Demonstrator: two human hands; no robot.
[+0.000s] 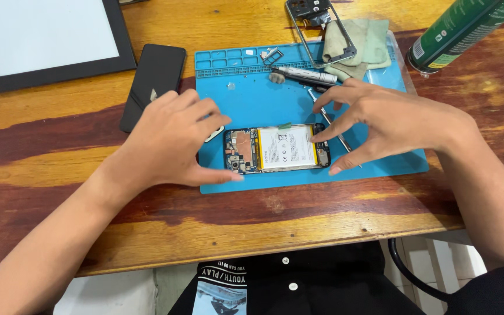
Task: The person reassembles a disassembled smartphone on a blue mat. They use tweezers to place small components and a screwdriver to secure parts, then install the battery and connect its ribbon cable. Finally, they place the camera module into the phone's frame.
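Head view: your left hand [173, 140] and right hand [380, 119], fingers spread and gripping nothing, flank the opened black smartphone with its white battery exposed [277, 149], lying centred on the blue silicone repair mat [263, 96]. You appear to be steadying it; lifting next likely needs a fingertip pinch at both ends.

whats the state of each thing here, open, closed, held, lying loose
phone: back off, battery showing, flat on mat
left hand: open, fingers at phone's left end
right hand: open, fingertips at phone's right end
black back cover: detached, on table
screwdriver: lying loose
spray can: lying tilted
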